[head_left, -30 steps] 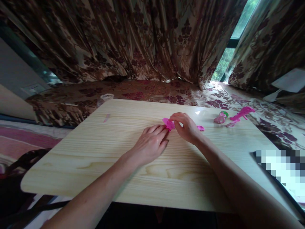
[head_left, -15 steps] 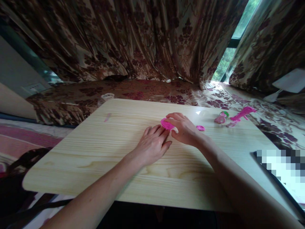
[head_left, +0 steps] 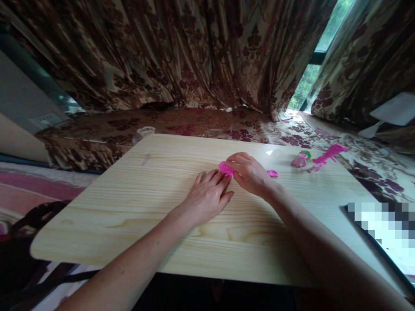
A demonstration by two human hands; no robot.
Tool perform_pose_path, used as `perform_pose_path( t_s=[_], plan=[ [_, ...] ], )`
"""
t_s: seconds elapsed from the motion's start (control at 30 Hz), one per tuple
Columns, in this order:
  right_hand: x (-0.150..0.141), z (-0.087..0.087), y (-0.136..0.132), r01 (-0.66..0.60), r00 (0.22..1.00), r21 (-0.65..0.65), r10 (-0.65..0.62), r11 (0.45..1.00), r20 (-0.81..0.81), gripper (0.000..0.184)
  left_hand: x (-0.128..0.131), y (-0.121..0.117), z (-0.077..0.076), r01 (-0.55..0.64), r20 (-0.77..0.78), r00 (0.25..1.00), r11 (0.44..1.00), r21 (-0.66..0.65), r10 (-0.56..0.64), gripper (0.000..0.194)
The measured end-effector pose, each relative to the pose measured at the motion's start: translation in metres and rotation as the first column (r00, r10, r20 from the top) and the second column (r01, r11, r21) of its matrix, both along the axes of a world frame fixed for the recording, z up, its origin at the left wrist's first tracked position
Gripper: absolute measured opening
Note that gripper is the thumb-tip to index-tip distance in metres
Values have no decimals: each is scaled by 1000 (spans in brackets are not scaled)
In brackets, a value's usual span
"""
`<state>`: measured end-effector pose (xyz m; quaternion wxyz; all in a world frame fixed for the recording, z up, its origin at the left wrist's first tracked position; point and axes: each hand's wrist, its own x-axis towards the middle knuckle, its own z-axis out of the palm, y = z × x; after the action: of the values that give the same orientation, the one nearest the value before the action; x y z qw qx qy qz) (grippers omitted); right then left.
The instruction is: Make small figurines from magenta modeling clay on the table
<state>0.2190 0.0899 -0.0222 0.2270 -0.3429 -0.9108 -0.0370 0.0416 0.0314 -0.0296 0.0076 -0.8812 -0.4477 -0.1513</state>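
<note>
A thin, bright pink piece [head_left: 226,168] that looks like modelling clay lies near the middle of the pale wooden table [head_left: 136,207]. My left hand [head_left: 207,194] rests flat on the wood with its fingers spread, the fingertips touching the near edge of the piece. From the right, my right hand [head_left: 251,175] has its thumb and fingers pinched together on the piece's right side and covers part of it. Just beyond that hand lies a smaller flat pink piece [head_left: 272,173].
A pink figure-like object [head_left: 329,154] and a pink and green item [head_left: 301,160] are at the table's far right. A dark-edged device with a pixelated screen [head_left: 382,233] sits at the right edge. A pinkish strip [head_left: 146,159] lies at the left. Patterned curtains [head_left: 194,56] hang behind.
My right hand has shifted slightly left and closed in on the pink clay, whose edge looked spread and uneven and now appears rounder. My left hand has barely moved.
</note>
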Motion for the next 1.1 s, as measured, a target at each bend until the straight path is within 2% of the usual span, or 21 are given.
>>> perform_pose_path(
  t_s=[0.2,0.4,0.7,0.83,0.9,0.97,1.03,1.1],
  plan=[
    [-1,2,-3,-9,1000,-4,9,1000,10,33,0,-1,1,-2,6,1000,1000,-7,2,45],
    [-1,0,-5,4,998,-29,-6,1000,-60,46,1,-2,1,-4,9,1000,1000,-6,4,44],
    [2,1,-4,12,1000,-6,-11,1000,12,43,1,-4,4,-20,37,999,1000,-23,21,46],
    [0,2,-8,7,1000,-17,-7,1000,6,52,-6,-9,9,-26,32,999,999,-33,27,43],
    [3,8,-10,12,1000,-16,-12,1000,-27,59,-12,-12,12,-29,15,999,999,-35,30,39],
    [15,21,-10,39,995,10,-38,999,-97,58,-19,-14,16,-38,3,999,999,-32,38,37],
    [36,36,-7,116,975,25,-109,993,-192,48,-24,-14,23,-48,11,999,999,-23,49,35],
    [63,48,-1,245,939,-40,-247,969,-240,36,-25,-11,33,-75,56,996,997,9,74,33]
  ],
)
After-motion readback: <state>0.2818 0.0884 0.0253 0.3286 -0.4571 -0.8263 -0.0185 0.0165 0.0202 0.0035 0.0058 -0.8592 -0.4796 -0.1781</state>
